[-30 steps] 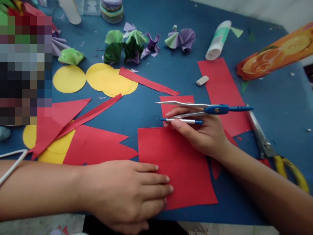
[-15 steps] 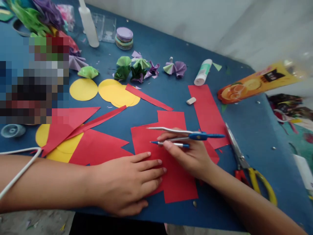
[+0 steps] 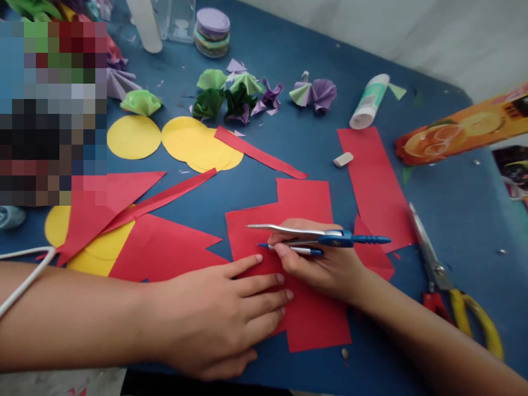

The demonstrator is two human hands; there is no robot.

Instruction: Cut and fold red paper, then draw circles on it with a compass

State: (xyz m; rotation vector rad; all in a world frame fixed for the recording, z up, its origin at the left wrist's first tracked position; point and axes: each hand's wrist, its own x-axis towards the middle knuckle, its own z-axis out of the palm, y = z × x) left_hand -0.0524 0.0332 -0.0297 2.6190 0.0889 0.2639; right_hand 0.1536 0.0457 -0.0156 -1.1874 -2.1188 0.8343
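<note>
While the left hand (image 3: 223, 319) lies flat, fingers spread, pressing on the near left part of a red paper sheet (image 3: 313, 324) by the table's (image 3: 462, 220) near edge, the right hand (image 3: 325, 264) is closed around a blue-handled compass (image 3: 325, 237) lying almost level over the same sheet, its metal point and pencil leg aimed left. Yellow-handled scissors (image 3: 449, 280) lie just right of the red papers, and yellow paper circles (image 3: 134, 137), folded paper flowers (image 3: 231, 99) and a glue stick (image 3: 368, 102) sit toward the far edge.
</note>
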